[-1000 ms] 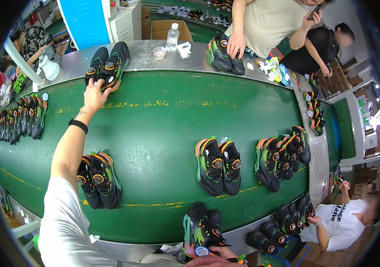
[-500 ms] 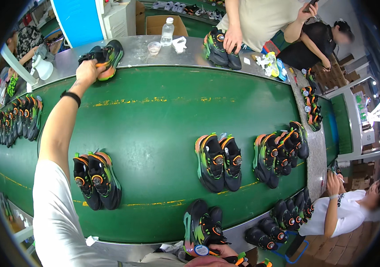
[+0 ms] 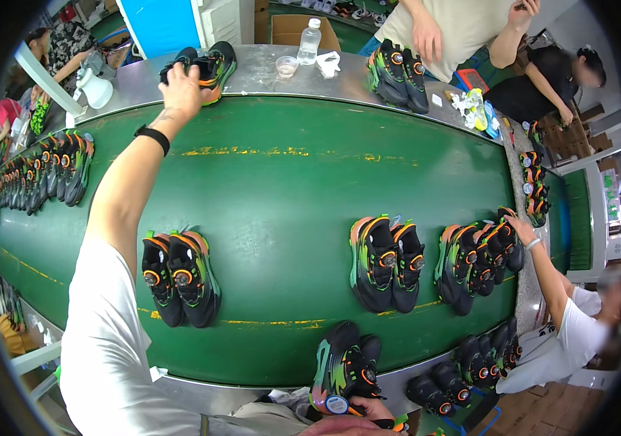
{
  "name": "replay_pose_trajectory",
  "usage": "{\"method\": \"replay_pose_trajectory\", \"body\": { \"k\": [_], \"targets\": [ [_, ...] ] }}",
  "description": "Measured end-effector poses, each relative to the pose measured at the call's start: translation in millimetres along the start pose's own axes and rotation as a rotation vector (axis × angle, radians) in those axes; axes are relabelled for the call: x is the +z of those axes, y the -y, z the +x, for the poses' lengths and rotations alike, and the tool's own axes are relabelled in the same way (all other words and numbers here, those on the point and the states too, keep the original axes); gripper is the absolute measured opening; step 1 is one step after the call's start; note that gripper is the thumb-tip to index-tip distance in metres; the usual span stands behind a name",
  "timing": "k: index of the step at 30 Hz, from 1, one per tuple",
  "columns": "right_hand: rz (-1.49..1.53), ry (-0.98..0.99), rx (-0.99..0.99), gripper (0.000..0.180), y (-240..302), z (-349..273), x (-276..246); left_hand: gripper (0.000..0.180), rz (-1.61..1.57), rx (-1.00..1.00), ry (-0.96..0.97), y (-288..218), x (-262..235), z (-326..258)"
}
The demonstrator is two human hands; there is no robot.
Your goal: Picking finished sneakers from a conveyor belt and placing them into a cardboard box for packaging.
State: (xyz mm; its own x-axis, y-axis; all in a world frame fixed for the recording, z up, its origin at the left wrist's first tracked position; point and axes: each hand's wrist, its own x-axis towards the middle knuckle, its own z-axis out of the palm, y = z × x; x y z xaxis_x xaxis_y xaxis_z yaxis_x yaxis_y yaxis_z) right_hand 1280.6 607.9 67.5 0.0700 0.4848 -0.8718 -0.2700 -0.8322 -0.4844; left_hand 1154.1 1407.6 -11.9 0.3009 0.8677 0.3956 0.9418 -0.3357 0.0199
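My left hand (image 3: 182, 91), closure indeterminable, covers black-orange sneakers (image 3: 221, 67) already on the grey steel ledge (image 3: 258, 78); my right hand (image 3: 373, 409) holds black-green sneakers (image 3: 341, 357), unreleased.

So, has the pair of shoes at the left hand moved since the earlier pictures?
Yes: against the fixed metal bench, the pair of shoes has shifted away from the person, farther off the green belt.

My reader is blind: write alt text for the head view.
The left hand is at black, orange-heeled sneakers on a grey metal counter across a green belt; the right hand is at nearer black-and-green sneakers.
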Motion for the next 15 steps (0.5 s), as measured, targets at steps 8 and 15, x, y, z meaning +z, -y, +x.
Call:
{"method": "replay_pose_trajectory", "body": {
  "k": [8,15],
  "targets": [
    [-0.562,0.004,-0.151,0.045,60,-29,19,0.03,-1.2,1.148,0.491,-137,-266,-215],
    [-0.764,-0.067,-0.302,0.066,92,-55,42,0.028,-1.308,1.052,0.643,-149,-411,-359]
  ]
}}
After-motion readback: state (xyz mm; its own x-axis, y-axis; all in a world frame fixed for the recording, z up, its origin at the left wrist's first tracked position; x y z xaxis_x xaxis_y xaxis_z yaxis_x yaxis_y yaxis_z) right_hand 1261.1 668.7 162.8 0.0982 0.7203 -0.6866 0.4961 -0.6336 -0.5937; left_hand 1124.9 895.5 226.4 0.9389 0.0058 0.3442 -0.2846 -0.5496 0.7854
